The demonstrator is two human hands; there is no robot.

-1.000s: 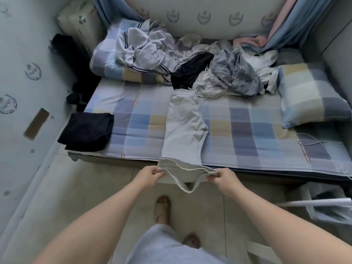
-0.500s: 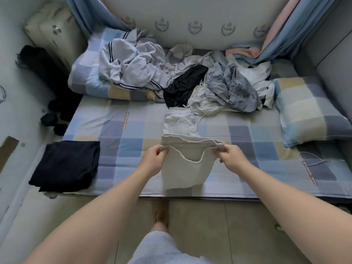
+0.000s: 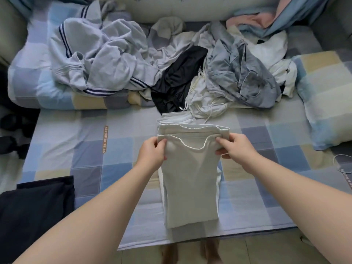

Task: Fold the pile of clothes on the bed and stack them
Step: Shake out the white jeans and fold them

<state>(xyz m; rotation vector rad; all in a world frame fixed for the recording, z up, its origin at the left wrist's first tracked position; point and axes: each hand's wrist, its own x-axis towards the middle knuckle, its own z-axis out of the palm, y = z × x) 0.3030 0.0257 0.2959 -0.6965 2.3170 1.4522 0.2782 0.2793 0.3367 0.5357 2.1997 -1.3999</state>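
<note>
Pale cream trousers (image 3: 191,180) lie lengthwise on the checked bed sheet (image 3: 91,149), doubled over on themselves. My left hand (image 3: 152,152) pinches the left corner of the folded-over end and my right hand (image 3: 235,148) pinches the right corner, just short of the waistband. Behind them sprawls the unfolded pile: a grey striped top (image 3: 99,56), a black garment (image 3: 177,79), blue-grey clothes (image 3: 240,73) and white pieces (image 3: 274,54). A folded black garment (image 3: 36,208) sits at the bed's near left corner.
A checked pillow (image 3: 327,92) lies at the right and a rolled checked quilt (image 3: 38,88) under the pile at the left. Dark things (image 3: 9,130) lie on the floor left of the bed. The bed's front edge (image 3: 209,239) runs above tiled floor.
Both hands have carried the trousers' lower end from over the bed's front edge up across the bed, folding it onto the upper part. The camera has leaned in closer.
</note>
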